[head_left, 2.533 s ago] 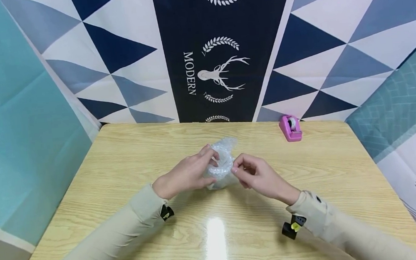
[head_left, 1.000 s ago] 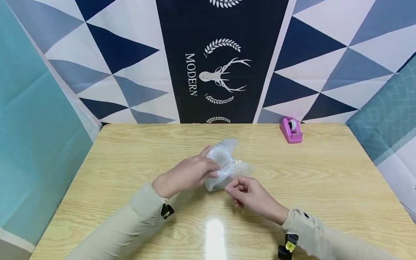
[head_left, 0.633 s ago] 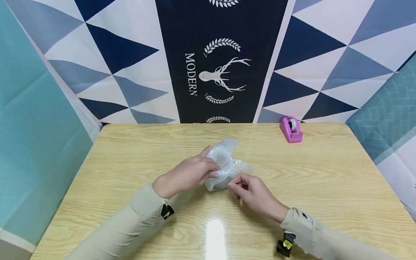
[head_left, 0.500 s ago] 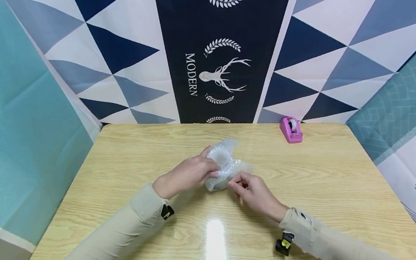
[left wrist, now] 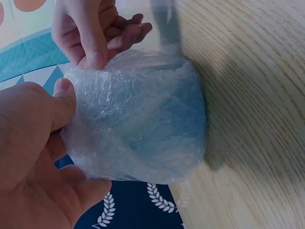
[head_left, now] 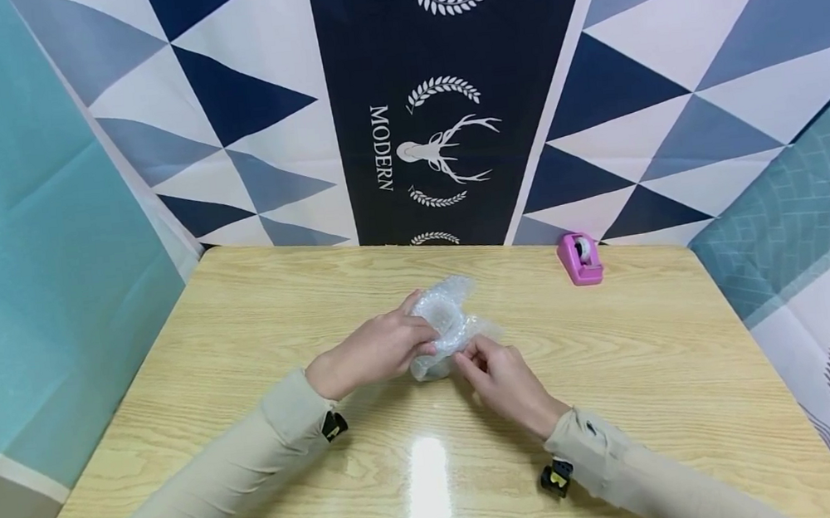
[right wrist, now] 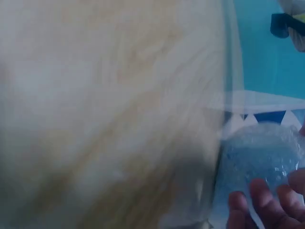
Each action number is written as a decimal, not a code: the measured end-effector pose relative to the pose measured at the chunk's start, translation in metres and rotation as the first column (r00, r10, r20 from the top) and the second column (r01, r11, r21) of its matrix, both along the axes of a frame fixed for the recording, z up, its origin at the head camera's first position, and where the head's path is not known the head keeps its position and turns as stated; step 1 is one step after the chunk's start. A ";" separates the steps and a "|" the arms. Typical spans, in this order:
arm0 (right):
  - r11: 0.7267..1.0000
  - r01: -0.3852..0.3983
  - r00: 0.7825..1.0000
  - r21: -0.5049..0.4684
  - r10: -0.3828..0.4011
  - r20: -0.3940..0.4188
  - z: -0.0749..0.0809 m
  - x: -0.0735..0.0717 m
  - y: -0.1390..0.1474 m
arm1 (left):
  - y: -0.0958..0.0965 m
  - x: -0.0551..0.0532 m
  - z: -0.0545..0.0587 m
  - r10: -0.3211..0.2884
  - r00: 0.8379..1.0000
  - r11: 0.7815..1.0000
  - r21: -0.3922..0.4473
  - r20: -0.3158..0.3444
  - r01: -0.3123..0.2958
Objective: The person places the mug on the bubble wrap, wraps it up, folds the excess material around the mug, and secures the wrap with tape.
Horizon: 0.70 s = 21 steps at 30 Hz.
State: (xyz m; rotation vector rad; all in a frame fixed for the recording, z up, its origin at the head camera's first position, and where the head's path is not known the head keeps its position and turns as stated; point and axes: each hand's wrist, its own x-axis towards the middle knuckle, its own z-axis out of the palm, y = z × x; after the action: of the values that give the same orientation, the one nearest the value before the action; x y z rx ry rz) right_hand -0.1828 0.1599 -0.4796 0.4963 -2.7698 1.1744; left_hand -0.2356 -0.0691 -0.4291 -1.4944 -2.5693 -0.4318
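Note:
An upright, cup-like round thing wrapped in clear bubble wrap [head_left: 444, 313] stands on the wooden table, its ring-shaped opening facing up. My left hand [head_left: 378, 347] grips it from the left, with fingertips bent over the rim. In the left wrist view the wrapped bundle [left wrist: 143, 114] looks pale bluish, its thumb-side rim held by my left hand [left wrist: 28, 143]. My right hand [head_left: 503, 380] pinches the loose wrap at the bundle's lower right side. The right wrist view has curled fingers [right wrist: 264, 202] before the bundle's shiny side. What lies inside the wrap is hidden.
A pink tape dispenser [head_left: 580, 258] with a roll of clear tape sits near the table's back right edge. Patterned cloth [head_left: 242, 100] hangs behind the wooden table [head_left: 277, 306], and teal cloth [head_left: 46, 244] borders it on the left.
My right hand went from the bundle's right side down towards me, then slightly back up against it. A loose flap of wrap spread to the right. My left fingers curled further over the rim.

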 end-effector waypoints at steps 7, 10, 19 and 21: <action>0.973 0.051 0.995 0.227 -0.030 -0.097 0.007 -0.010 0.005 | 0.000 0.000 -0.001 0.002 1.000 1.000 0.006 -0.012 -0.002; 0.956 0.056 0.992 0.286 -0.020 -0.126 0.008 -0.014 0.008 | 0.000 0.000 -0.001 0.001 1.000 1.000 0.005 -0.028 -0.001; 0.942 0.043 0.993 0.332 -0.003 -0.120 0.007 -0.020 0.009 | 0.001 -0.001 0.000 0.000 1.000 1.000 0.028 -0.029 0.001; 0.941 0.039 0.993 0.336 0.001 -0.117 0.006 -0.021 0.009 | 0.002 -0.002 -0.001 0.000 1.000 1.000 0.031 -0.028 0.001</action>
State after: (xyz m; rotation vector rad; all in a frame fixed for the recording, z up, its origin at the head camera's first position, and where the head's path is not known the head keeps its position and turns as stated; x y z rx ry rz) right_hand -0.2037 0.1691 -0.4732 0.5447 -2.8732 0.6397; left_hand -0.2374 -0.0675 -0.4304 -1.4803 -2.5290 -0.4452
